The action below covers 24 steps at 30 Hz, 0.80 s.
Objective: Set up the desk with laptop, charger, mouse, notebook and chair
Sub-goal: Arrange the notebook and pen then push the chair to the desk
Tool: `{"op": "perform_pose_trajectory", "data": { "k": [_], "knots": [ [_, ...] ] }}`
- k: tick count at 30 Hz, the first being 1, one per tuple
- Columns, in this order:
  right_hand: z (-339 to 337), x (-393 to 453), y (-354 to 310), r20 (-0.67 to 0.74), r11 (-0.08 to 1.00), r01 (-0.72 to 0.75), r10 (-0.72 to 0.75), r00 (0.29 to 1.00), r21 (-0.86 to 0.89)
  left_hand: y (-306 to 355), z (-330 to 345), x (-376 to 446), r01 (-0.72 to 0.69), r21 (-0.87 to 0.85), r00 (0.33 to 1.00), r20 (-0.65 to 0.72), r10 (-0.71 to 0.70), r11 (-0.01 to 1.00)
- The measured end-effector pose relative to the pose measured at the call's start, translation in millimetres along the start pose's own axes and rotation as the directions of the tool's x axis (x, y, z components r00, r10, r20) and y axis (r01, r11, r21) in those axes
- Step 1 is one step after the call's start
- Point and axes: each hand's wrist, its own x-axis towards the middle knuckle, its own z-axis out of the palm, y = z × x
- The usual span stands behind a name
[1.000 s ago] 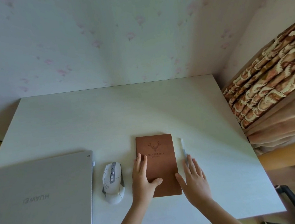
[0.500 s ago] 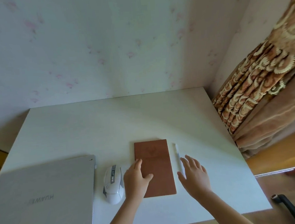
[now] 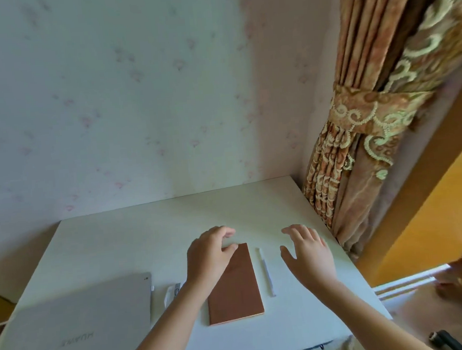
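Note:
A brown notebook point(image 3: 237, 290) lies flat on the white desk point(image 3: 135, 237). A white pen point(image 3: 266, 273) lies just right of it. The closed silver laptop point(image 3: 78, 325) sits at the desk's near left. Between laptop and notebook a white mouse point(image 3: 170, 292) shows, mostly hidden by my left forearm. My left hand point(image 3: 210, 255) hovers over the notebook's far left corner, fingers curled and holding nothing. My right hand point(image 3: 308, 254) is raised to the right of the pen, fingers spread, empty.
A wallpapered wall stands behind the desk. A patterned brown curtain point(image 3: 359, 137) hangs by the desk's right edge. Part of a black chair point(image 3: 444, 337) shows at the bottom right, over an orange wooden floor point(image 3: 433, 200).
Both hands have lifted off the notebook and moved forward, away from me. The camera has tilted up and to the right, so more wall and curtain show.

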Motion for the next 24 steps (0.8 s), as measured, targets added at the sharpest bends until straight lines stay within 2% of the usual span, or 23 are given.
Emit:
{"op": "perform_pose_trajectory", "data": {
  "k": [7, 11, 15, 19, 24],
  "knots": [
    [-75, -75, -6, -0.150, 0.995, -0.065, 0.053, 0.987, -0.077, 49, -32, -33, -0.290, 0.015, 0.957, 0.022, 0.290, 0.957],
    [-107, -141, -2, -0.186, 0.979, -0.140, 0.112, 0.976, -0.145, 74, -37, -63, -0.483, 0.054, 0.875, 0.079, 0.478, 0.874],
    [-138, -206, 17, -0.213, 0.943, -0.256, 0.211, 0.954, -0.213, 106, -33, -92, -0.590, 0.029, 0.803, 0.119, 0.583, 0.807],
    [-166, -264, 47, -0.245, 0.875, -0.411, 0.353, 0.903, -0.256, 150, -16, -120, -0.691, 0.000, 0.714, 0.155, 0.683, 0.723],
    [-202, -322, 90, -0.331, 0.796, -0.546, 0.457, 0.825, -0.262, 215, 15, -155, -0.778, -0.079, 0.610, 0.144, 0.779, 0.624]
  ]
}}
